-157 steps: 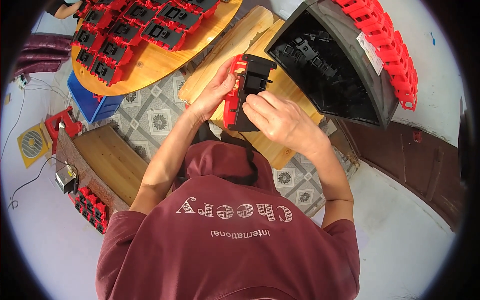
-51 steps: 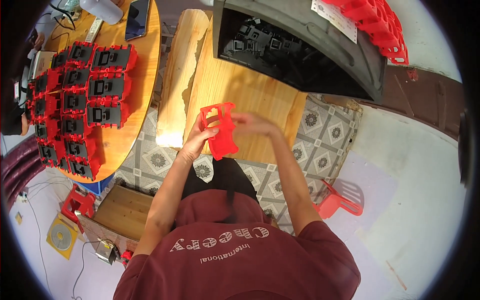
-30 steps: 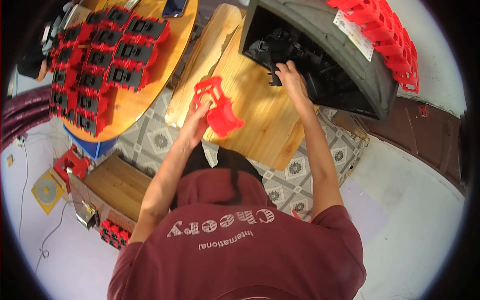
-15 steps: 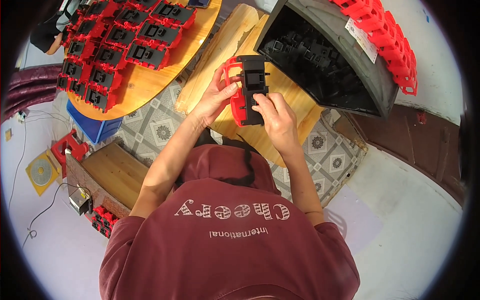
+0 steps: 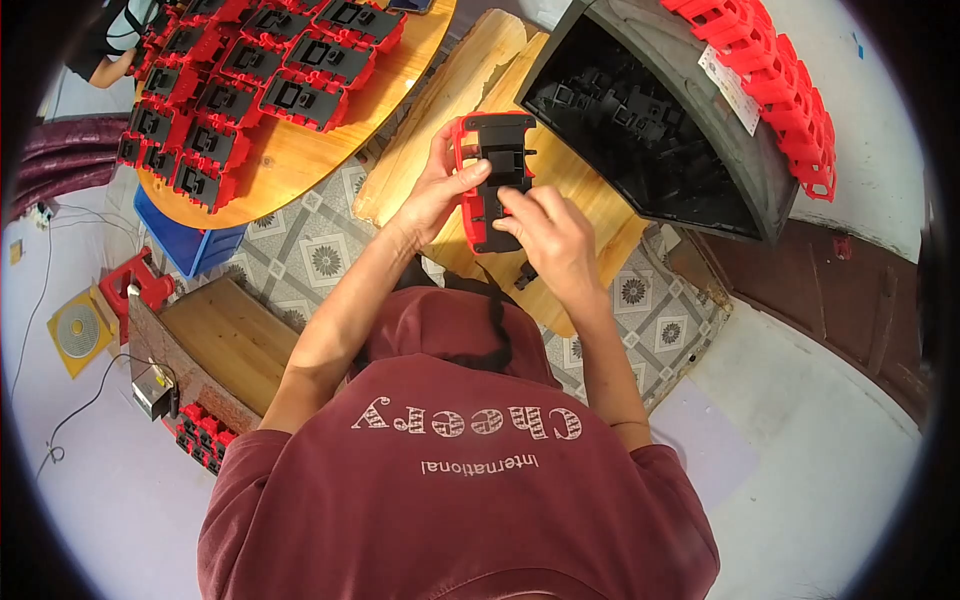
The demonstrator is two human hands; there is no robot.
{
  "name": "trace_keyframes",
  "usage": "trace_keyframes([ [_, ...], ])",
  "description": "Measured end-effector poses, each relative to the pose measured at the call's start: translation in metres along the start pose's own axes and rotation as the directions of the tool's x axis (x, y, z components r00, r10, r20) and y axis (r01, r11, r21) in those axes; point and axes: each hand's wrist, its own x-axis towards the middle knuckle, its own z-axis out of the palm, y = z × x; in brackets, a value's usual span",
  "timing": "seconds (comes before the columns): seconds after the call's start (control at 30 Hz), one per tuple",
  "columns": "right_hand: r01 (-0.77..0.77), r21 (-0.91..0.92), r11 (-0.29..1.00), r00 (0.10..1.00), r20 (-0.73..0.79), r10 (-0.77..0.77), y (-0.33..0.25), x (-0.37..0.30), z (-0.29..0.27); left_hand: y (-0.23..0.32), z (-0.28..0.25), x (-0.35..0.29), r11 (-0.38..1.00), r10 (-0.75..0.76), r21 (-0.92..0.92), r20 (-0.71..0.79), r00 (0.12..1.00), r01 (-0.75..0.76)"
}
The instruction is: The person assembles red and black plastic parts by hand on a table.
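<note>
A red plastic housing (image 5: 470, 216) with a black plate (image 5: 501, 136) on its right side stands upright in front of me, above the wooden board. My left hand (image 5: 446, 190) grips it from the left, its thumb on the black plate and its fingers behind the red part. The fingers of my right hand (image 5: 545, 232) are curled together against the lower half of the plate; what they pinch, if anything, is hidden. Just below that hand a small black piece (image 5: 525, 276) shows against the wooden board (image 5: 585, 215).
Rows of red-and-black housings (image 5: 325, 80) cover the round wooden table (image 5: 255, 205) at far left. A dark bin (image 5: 720, 175) of black parts stands right, red shells (image 5: 775, 75) beyond it. A blue crate (image 5: 190, 240) sits under the table. Another person's arm (image 5: 112, 70) shows upper left.
My left thumb has moved farther onto the black plate. The housing has turned slightly, and the small black piece below my right hand has come into sight.
</note>
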Motion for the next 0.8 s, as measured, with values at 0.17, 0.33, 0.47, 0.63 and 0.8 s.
trace_keyframes([
  [0.17,-0.175,0.049,0.983,0.911,-0.37,0.181,0.021,0.029,0.007,0.002,0.015,-0.003,0.987,-0.022,0.16,0.051,0.998,0.013],
  [0.33,-0.403,0.85,0.339,0.796,0.144,0.588,0.032,0.035,0.03,-0.011,0.021,0.009,0.841,0.233,0.511,-0.042,0.971,-0.179],
  [0.47,-0.44,0.699,0.564,0.838,0.094,0.538,0.04,0.039,0.034,-0.013,0.019,0.021,0.736,0.272,0.65,-0.031,0.962,-0.188],
  [0.63,-0.424,0.9,0.107,0.76,0.289,0.582,0.045,0.02,0.01,0.003,0.029,0.031,0.971,0.215,0.157,-0.246,0.945,-0.18],
  [0.8,-0.458,0.859,0.23,0.83,0.32,0.456,0.025,-0.003,0.019,0.011,0.042,0.039,0.856,0.437,0.397,-0.212,0.874,-0.332],
])
